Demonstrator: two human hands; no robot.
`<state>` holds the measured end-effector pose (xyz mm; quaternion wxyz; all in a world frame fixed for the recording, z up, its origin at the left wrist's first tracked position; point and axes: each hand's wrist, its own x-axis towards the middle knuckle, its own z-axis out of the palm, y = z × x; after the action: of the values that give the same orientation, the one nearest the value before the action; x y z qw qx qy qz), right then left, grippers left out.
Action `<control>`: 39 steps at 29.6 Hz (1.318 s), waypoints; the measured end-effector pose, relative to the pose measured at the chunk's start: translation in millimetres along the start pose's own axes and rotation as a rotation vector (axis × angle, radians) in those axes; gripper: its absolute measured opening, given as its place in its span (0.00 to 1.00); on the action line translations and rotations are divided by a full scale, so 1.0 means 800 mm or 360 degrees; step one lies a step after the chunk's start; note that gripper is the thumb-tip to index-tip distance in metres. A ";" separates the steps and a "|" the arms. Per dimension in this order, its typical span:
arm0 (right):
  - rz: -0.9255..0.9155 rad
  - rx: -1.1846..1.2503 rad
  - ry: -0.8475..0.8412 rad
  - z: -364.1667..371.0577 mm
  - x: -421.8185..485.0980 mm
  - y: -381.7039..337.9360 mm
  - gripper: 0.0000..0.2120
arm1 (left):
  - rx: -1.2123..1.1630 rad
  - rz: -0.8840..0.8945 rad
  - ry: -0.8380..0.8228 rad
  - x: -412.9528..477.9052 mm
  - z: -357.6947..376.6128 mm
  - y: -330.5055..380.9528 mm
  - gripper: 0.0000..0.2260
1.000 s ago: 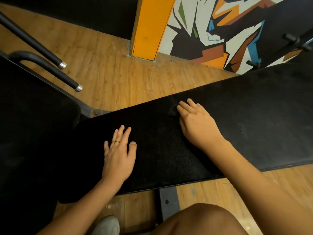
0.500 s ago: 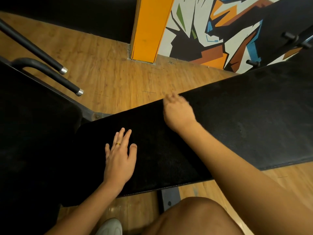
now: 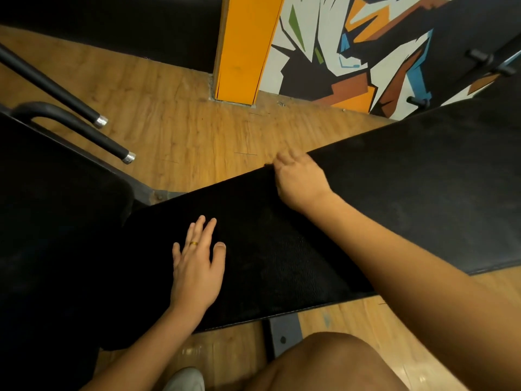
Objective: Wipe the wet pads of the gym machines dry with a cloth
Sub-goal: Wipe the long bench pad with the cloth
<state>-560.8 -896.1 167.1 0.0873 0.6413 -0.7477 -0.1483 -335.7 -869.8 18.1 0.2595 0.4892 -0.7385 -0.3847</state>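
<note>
Left hand (image 3: 197,275) lies spread flat on the pad (image 3: 282,249); right hand (image 3: 301,179) at its far edge is blurred, grip unclear.

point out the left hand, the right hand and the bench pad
left hand (image 3: 197,273): head view, back of the hand
right hand (image 3: 303,183): head view, back of the hand
bench pad (image 3: 423,193): head view, bare top surface toward its right end

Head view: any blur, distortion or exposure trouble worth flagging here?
Head view: the right hand is motion-blurred at its fingers; the left hand is sharp; the black bench pad is so dark its texture barely shows; wide-angle distortion leans the orange pillar.
</note>
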 end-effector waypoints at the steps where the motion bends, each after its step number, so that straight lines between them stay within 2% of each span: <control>1: -0.0132 0.0026 -0.0009 0.001 -0.013 -0.003 0.20 | -0.0003 0.0001 0.0002 0.001 0.000 0.000 0.23; 3: -0.0338 0.0094 -0.0060 -0.007 -0.033 0.016 0.23 | -0.0008 0.0000 0.0003 0.003 -0.001 0.001 0.23; 4: -0.0310 0.0087 -0.0070 -0.016 -0.035 0.038 0.23 | -0.0008 0.0004 -0.0002 0.003 -0.001 0.001 0.23; 6: -0.0041 -0.0005 -0.0074 -0.032 -0.030 0.096 0.23 | -0.0009 0.0014 -0.0005 0.004 0.000 0.002 0.23; 8: 0.0276 -0.0049 -0.0048 -0.046 -0.026 0.148 0.18 | -0.0007 0.0013 -0.0009 0.004 0.000 0.002 0.23; 11: 0.0429 -0.0055 0.0064 -0.048 -0.030 0.149 0.16 | 0.0001 -0.0001 -0.0006 0.002 0.001 0.001 0.23; 13: 0.0359 -0.0016 0.0093 -0.040 -0.038 0.113 0.18 | -0.0006 -0.0004 -0.0003 0.002 0.001 0.002 0.23; 18: -0.0049 0.0101 -0.0015 -0.020 -0.074 0.032 0.24 | 0.0025 0.0015 0.0004 0.003 0.000 -0.001 0.23; 26: -0.0023 0.0091 -0.0040 -0.022 -0.151 0.044 0.25 | 0.0145 0.0008 -0.0135 0.001 -0.009 0.000 0.24; 29: 0.0106 0.0061 -0.0003 -0.037 -0.195 0.081 0.25 | 0.0109 0.0062 -0.0224 0.001 -0.014 0.033 0.25; 32: 0.0304 0.0023 0.0080 -0.061 -0.228 0.138 0.24 | 0.0000 0.0339 -0.0265 0.009 -0.005 0.105 0.26; 35: 0.0635 -0.0082 0.0163 -0.079 -0.246 0.206 0.23 | -0.0002 0.0598 -0.0315 0.022 0.029 0.184 0.26; 37: 0.0807 -0.0098 0.0199 -0.084 -0.253 0.228 0.22 | 0.0044 0.0602 -0.0375 0.027 0.055 0.218 0.26; 39: 0.0822 -0.0136 0.0253 -0.078 -0.255 0.217 0.23 | 0.0199 0.0594 -0.0337 0.026 0.074 0.223 0.27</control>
<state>-669.4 -679.1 295.7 0.2075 0.4348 -0.8704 -0.1018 -482.3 -830.1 131.2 0.2164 0.3162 -0.8617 -0.3326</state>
